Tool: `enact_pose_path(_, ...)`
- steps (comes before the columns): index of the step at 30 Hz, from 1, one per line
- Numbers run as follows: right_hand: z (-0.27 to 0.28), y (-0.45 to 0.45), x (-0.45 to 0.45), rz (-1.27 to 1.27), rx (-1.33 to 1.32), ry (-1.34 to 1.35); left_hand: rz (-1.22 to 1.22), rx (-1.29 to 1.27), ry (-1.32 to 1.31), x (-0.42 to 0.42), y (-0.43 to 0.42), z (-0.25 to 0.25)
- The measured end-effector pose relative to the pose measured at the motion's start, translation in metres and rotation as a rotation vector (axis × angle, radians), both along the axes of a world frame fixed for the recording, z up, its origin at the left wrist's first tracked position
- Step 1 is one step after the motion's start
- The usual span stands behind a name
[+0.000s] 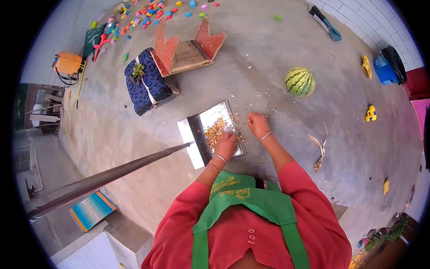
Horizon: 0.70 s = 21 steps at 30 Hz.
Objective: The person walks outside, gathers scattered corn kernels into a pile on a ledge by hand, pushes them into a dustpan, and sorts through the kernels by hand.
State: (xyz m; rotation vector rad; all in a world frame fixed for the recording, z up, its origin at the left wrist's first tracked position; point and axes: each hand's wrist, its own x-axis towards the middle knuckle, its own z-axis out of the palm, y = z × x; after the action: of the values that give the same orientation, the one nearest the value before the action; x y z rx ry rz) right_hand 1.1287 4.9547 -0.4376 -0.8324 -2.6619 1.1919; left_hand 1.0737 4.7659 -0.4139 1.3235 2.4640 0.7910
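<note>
A metal dustpan [195, 130] with a long handle [121, 172] lies on the concrete floor and holds a heap of yellow and brown bits [215, 131]. My left hand [225, 146] is over the lower part of the heap, inside the pan; its fingertips are hidden behind the hand. To the right of the pan's open edge is my right hand [257, 125], low over the floor with its fingers curled together. Whatever is between those fingers is too small to make out. Small crumbs are scattered on the floor beside both hands.
Beyond the pan are a wooden stand [188, 56] and a blue patterned bundle [145, 83]. A watermelon [300, 82] lies at the right, with a dried plant [320, 150] nearer. Colourful blocks [159, 14] are spread at the back. A blue bin [386, 67] stands far right.
</note>
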Motion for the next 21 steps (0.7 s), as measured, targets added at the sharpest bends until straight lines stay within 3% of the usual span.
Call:
enact_pose_path(6, -0.010, -0.009, -0.014, 0.062, 0.214, -0.089, 0.005, -0.112, 0.014, -0.004, -0.028, -0.006)
enact_pose_path(10, -0.009, -0.010, -0.018, 0.097, 0.192, -0.139, 0.102, -0.122, 0.013, -0.011, -0.047, -0.004)
enact_pose_path(12, -0.001, -0.014, -0.021, 0.097, 0.170, -0.156, 0.270, 0.009, -0.052, -0.011, -0.051, -0.005)
enact_pose_path(14, 0.004, -0.028, -0.023, 0.182, -0.281, -0.027, 0.357, 0.086, -0.121, -0.009, -0.058, -0.006)
enact_pose_path(15, 0.002, -0.038, -0.022, 0.183, -0.282, -0.029, 0.441, 0.164, -0.187, -0.008, -0.060, -0.006)
enact_pose_path(19, 0.026, -0.085, -0.010, 0.254, -0.070, 0.030, 0.575, 0.170, -0.164, 0.000, -0.062, -0.029)
enact_pose_path(21, 0.029, -0.101, -0.007, 0.286, 0.024, 0.046, 0.650, 0.104, -0.309, 0.000, -0.062, -0.039)
